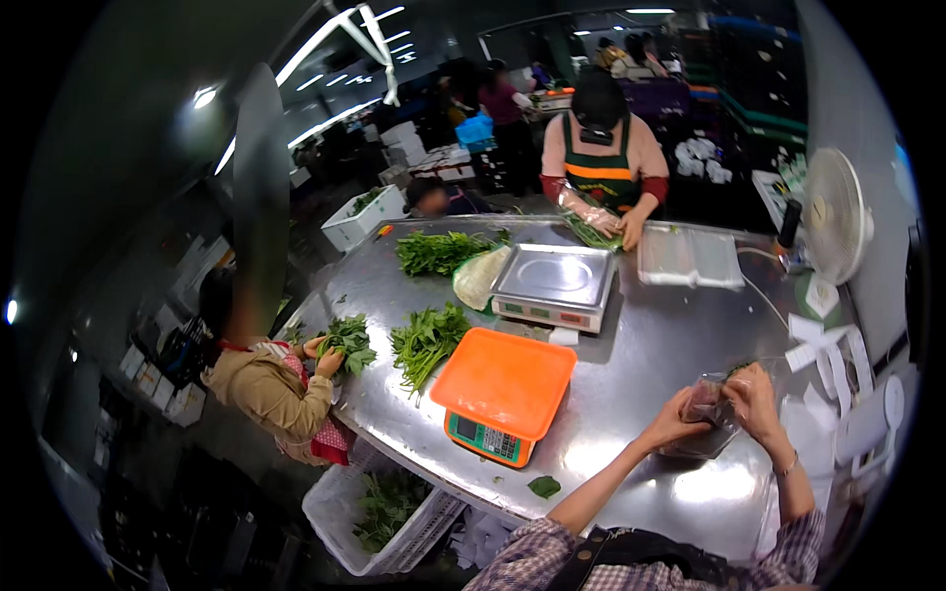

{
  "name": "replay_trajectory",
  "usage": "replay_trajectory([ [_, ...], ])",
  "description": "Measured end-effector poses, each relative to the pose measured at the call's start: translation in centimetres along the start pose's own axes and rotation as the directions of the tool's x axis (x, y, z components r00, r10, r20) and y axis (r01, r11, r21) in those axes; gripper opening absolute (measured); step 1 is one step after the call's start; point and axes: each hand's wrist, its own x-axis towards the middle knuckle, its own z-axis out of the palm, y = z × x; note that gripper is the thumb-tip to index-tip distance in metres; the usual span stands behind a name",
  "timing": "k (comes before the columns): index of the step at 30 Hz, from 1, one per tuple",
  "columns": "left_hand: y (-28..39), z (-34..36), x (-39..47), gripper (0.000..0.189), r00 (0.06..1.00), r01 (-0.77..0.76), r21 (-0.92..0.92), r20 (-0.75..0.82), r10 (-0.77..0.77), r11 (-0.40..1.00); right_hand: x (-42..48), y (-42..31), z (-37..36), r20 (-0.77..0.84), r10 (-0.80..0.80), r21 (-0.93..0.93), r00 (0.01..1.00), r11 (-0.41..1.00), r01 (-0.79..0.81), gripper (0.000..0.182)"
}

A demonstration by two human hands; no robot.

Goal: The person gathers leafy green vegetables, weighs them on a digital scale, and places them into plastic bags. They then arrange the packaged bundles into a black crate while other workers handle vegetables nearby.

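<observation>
Over the right part of the metal table (635,369), both my hands are on a clear plastic bag (706,442). My left hand (681,418) grips its left side. My right hand (749,402) pinches the bag near its upper end, where a bit of green shows. Glare and creases in the plastic hide what the bag holds. To the left of my hands stands a digital scale with an orange tray (506,380). A single green leaf (544,487) lies in front of that scale.
Beyond is a silver scale (554,277), with bundles of leafy greens (429,336) to its left. Across the table a co-worker (606,159) handles greens; another person (273,384) works at left. A fan (835,214) and paper strips (831,354) edge the right. A white crate (332,517) holds greens.
</observation>
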Motion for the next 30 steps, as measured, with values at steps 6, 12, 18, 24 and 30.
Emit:
replay_trajectory([
  [6, -0.4, 0.0, -1.0, 0.045, 0.883, 0.426, 0.005, 0.217, -0.416, 0.905, 0.2, -2.5, -2.9, -0.042, -0.082, -0.161, 0.996, 0.984, 0.074, 0.002],
  [12, -0.9, -0.2, -1.9, 0.044, 0.991, 0.128, 0.034, -0.030, -0.127, 0.991, -0.7, -2.3, -5.9, -0.405, -0.228, -0.109, 0.885, 0.974, 0.201, 0.003],
  [18, -0.9, -1.7, -0.4, 0.046, 0.992, 0.106, -0.111, -0.058, -0.113, 0.988, -12.5, -0.3, -18.6, -0.847, -0.494, -0.459, 0.196, 0.866, 0.196, 0.025],
  [24, -3.2, -3.9, 3.9, 0.037, 0.917, 0.299, -0.305, -0.170, -0.361, 0.904, -19.7, 8.9, -10.7, -0.705, -0.156, -0.497, 0.692, 0.804, -0.326, 0.016],
  [30, -6.9, -6.9, 7.9, 0.036, 0.830, 0.429, -0.472, -0.130, -0.542, 0.770, -24.7, 15.0, -0.2, -0.302, 0.656, -0.300, 0.692, 0.623, -0.722, 0.045],
])
